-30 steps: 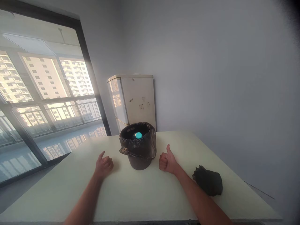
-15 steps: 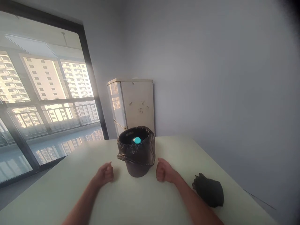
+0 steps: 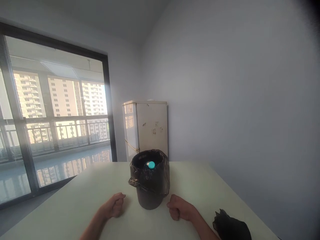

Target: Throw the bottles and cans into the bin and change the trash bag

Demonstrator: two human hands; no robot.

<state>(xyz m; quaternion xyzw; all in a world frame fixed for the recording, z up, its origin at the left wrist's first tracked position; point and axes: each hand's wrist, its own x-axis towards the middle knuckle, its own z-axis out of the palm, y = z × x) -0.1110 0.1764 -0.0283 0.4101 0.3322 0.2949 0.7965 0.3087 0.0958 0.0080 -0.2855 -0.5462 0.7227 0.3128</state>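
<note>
A dark trash bin (image 3: pixel 149 200) stands upright on the table, lined with a black plastic bag (image 3: pixel 151 180) folded over its rim. Inside it, something with a turquoise round cap (image 3: pixel 151 165) shows; the rest of that object is hidden by the bin wall. My left hand (image 3: pixel 114 206) rests on the tabletop to the left of the bin, closed in a fist and apart from it. On the other side, my right hand (image 3: pixel 180 207) is also a fist, close beside the bin's lower right. Neither fist shows anything held.
A bunched black plastic bag (image 3: pixel 232 226) lies right of my right forearm, partly cut off by the frame. The pale table (image 3: pixel 140 230) ends before a white refrigerator (image 3: pixel 152 133). A plain wall (image 3: pixel 225 100) runs along the right; glass sliding doors (image 3: pixel 65 133) are at left.
The head view has tilted up and turned slightly, so everything sits lower in the picture. Both fists stay beside the bin, with only slight shifts; the bin has not visibly moved on the table.
</note>
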